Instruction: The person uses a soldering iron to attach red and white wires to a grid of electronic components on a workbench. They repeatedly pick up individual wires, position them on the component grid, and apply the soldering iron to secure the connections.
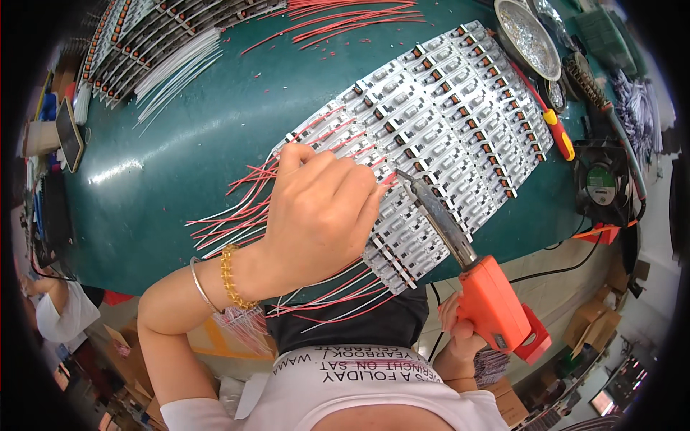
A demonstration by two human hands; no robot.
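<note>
A: What has the left hand [323,215] got?

B: Its grip is closed, fingertips pinched on a thin red wire [386,177] and pressing it down onto the panel of small circuit boards [438,136].

A: And the right hand [463,337]?

B: Its grip is wrapped tight round the orange handle of a soldering gun [489,294]. The gun's metal tip meets the wire end right at the left fingertips, on the near part of the panel.

A: Where does the panel lie?

B: Flat on the green table [180,158], slanting from its near edge toward the far right. Red and white wires [230,215] already on the boards fan out to the left under the wrist.

A: Anything else around?

B: Loose red wires [345,21] at the far edge, white wires [176,68] far left, a red-handled screwdriver [553,126] and a small black fan [602,183] to the right.
</note>
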